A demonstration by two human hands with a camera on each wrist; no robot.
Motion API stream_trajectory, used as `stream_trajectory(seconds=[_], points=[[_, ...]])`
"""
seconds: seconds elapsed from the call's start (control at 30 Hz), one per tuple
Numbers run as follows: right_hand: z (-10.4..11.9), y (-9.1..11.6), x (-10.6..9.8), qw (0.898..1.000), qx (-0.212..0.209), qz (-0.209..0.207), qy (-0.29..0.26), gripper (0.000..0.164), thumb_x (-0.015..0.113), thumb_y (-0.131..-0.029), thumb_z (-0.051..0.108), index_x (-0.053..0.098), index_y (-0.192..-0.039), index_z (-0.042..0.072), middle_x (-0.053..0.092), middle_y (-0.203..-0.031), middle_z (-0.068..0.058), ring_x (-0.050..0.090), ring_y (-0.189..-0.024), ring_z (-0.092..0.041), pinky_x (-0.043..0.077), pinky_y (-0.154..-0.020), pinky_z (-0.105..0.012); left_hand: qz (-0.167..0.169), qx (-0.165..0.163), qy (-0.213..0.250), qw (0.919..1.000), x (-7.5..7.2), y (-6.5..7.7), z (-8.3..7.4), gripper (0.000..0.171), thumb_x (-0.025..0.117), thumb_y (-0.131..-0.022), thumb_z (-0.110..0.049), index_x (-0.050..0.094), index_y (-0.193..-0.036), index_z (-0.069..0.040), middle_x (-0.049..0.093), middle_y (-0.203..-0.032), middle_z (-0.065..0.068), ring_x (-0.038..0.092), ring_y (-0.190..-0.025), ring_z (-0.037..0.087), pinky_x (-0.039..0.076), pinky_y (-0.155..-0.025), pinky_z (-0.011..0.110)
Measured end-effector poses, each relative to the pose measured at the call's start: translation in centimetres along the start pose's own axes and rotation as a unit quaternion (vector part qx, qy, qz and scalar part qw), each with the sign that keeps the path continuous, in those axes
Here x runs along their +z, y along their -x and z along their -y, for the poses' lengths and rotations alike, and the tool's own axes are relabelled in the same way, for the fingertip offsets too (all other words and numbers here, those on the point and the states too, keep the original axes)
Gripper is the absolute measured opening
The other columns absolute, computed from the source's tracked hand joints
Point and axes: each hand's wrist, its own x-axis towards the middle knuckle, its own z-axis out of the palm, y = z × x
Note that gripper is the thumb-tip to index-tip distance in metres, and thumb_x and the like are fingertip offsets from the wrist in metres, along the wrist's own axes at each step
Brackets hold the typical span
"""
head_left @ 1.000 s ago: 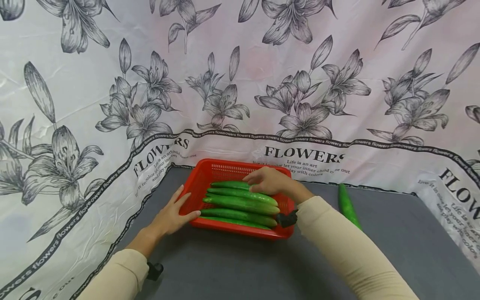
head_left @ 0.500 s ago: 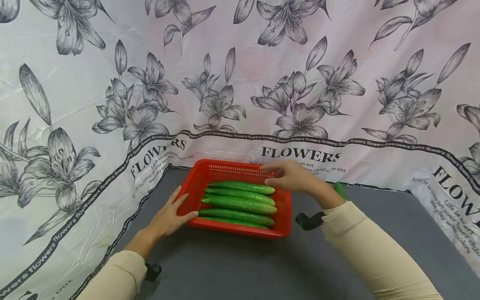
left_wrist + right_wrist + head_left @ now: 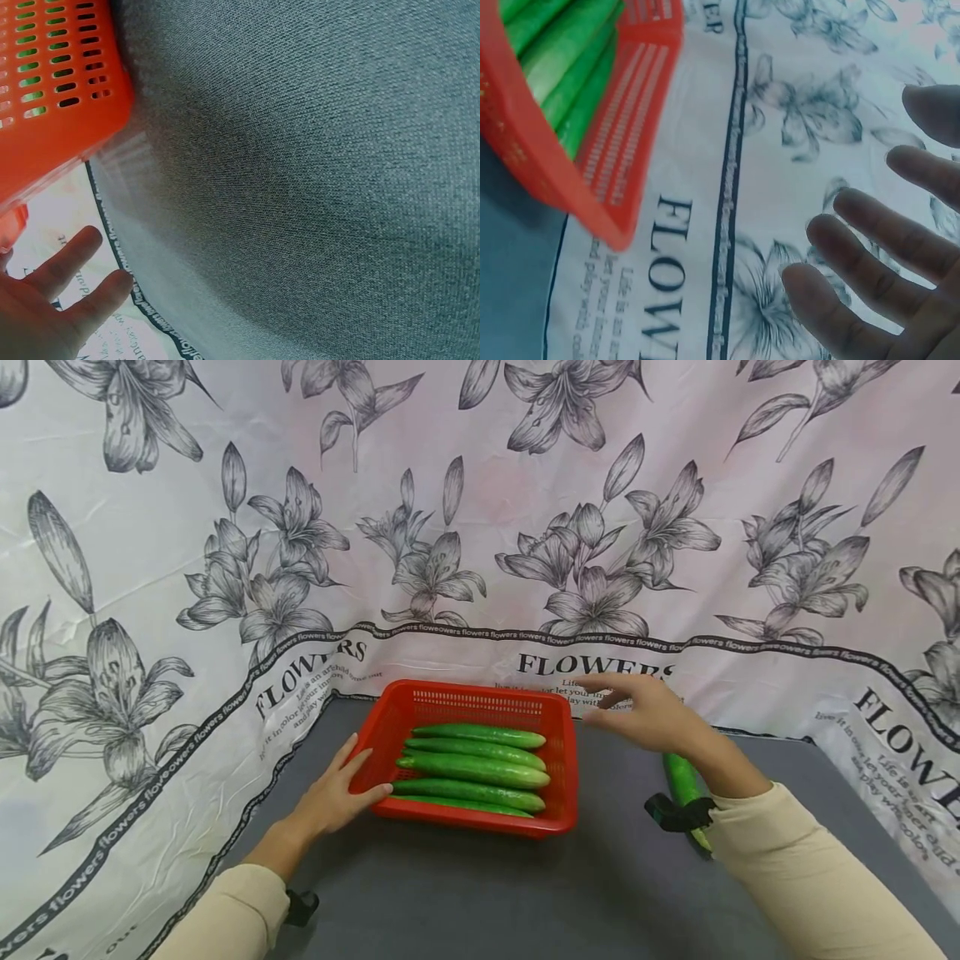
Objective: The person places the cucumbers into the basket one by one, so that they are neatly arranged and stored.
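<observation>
Several long green cucumbers lie side by side in a red plastic basket with slotted walls. At the basket's left end my left hand rests with spread fingers, its thumb at the near rim. Beyond the basket's right end my right hand hovers with nothing in it, fingers apart in the right wrist view. Below that hand another cucumber lies on the grey table, partly hidden by the right wrist's black strap.
The grey table reaches back to a white flower-printed cloth hanging behind and at the left. Dark bands and lettering run along the cloth's lower part.
My right hand has left the cucumber at the back of the basket and moved right, past the rim. The left hand has stayed at the basket's left end.
</observation>
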Motion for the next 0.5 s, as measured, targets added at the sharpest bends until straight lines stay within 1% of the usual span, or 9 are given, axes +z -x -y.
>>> stream_trajectory(seconds=[0.07, 0.17, 0.3, 0.4, 0.5], points=[[-0.3, 0.8, -0.5, 1.0, 0.015, -0.01, 0.006, 0.049, 0.069, -0.091, 0.027, 0.058, -0.135, 0.012, 0.06, -0.126, -0.011, 0.063, -0.101, -0.025, 0.05, -0.072, -0.043, 0.001, 0.0, 0.0, 1.0, 0.0, 0.0, 0.0, 0.084, 0.058, -0.086, -0.062, 0.038, -0.148, -0.009, 0.012, -0.159, 0.008, 0.043, -0.122, 0.038, 0.04, -0.092, 0.057], [-0.6, 2.0, -1.4, 0.999, 0.037, -0.02, 0.008, 0.051, 0.068, -0.091, 0.029, 0.055, -0.138, 0.012, 0.056, -0.132, -0.013, 0.061, -0.105, -0.028, 0.049, -0.074, -0.045, 0.001, 0.001, 0.001, 1.0, 0.0, 0.1, 0.0, 0.083, 0.058, -0.087, -0.061, 0.039, -0.148, -0.009, 0.013, -0.159, 0.008, 0.043, -0.123, 0.038, 0.04, -0.092, 0.056], [-0.9, 3.3, -2.3, 0.998, 0.042, -0.037, 0.01, 0.051, 0.067, -0.092, 0.029, 0.054, -0.138, 0.011, 0.051, -0.138, -0.015, 0.059, -0.108, -0.032, 0.05, -0.072, -0.045, 0.001, 0.002, 0.002, 1.0, 0.0, 0.1, 0.0, 0.083, 0.058, -0.087, -0.061, 0.039, -0.148, -0.009, 0.012, -0.159, 0.008, 0.042, -0.123, 0.038, 0.041, -0.092, 0.056], [-1.3, 4.0, -2.6, 0.997, 0.044, -0.058, 0.014, 0.051, 0.067, -0.093, 0.029, 0.054, -0.138, 0.01, 0.05, -0.139, -0.014, 0.059, -0.108, -0.033, 0.05, -0.072, -0.045, 0.0, 0.003, 0.003, 1.0, 0.0, 0.0, 0.1, 0.083, 0.058, -0.087, -0.062, 0.039, -0.148, -0.009, 0.012, -0.159, 0.007, 0.042, -0.124, 0.039, 0.04, -0.091, 0.057], [-1.8, 4.8, -2.8, 0.995, 0.057, -0.079, 0.015, 0.053, 0.066, -0.093, 0.029, 0.052, -0.139, 0.008, 0.049, -0.139, -0.015, 0.059, -0.108, -0.034, 0.049, -0.072, -0.048, -0.001, 0.006, 0.004, 1.0, 0.0, 0.0, 0.0, 0.083, 0.058, -0.086, -0.062, 0.039, -0.148, -0.01, 0.012, -0.159, 0.007, 0.042, -0.124, 0.039, 0.04, -0.091, 0.057]])
